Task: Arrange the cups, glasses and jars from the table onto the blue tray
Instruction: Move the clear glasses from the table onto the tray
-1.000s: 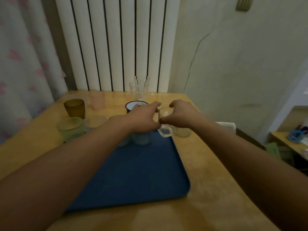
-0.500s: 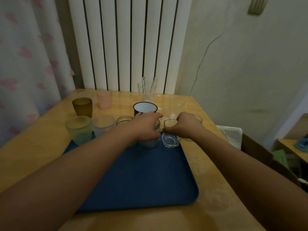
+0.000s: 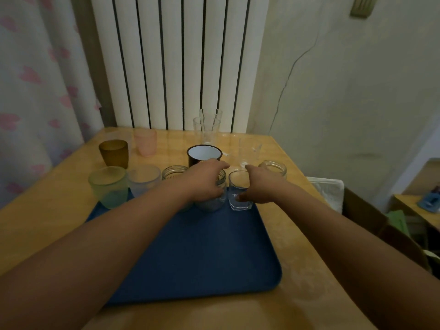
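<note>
No brand, label or lettering could be read on any vessel. The blue tray (image 3: 202, 253), a smooth plastic rectangle with rounded corners, lay flat on the glossy yellow-wood table (image 3: 292, 234). At its twelve o'clock edge the left hand (image 3: 204, 181) curled over the top of a clear glass jar (image 3: 214, 201) with a threaded neck, gripping it. Just beside it at three o'clock stood a small square-based clear glass (image 3: 238, 194), upright on the tray's corner; the right hand (image 3: 259, 184) wrapped round it, thumb showing through the glass wall. A frosted green cup (image 3: 108, 186) and a frosted pale cup (image 3: 144, 178) sat at the tray's ten o'clock corner. Beyond, on the table, stood an amber cup (image 3: 114, 152), a pink cup (image 3: 145, 145), a dark enamel mug (image 3: 204, 154) with a white inside, and tall clear tumblers (image 3: 208, 126).
</note>
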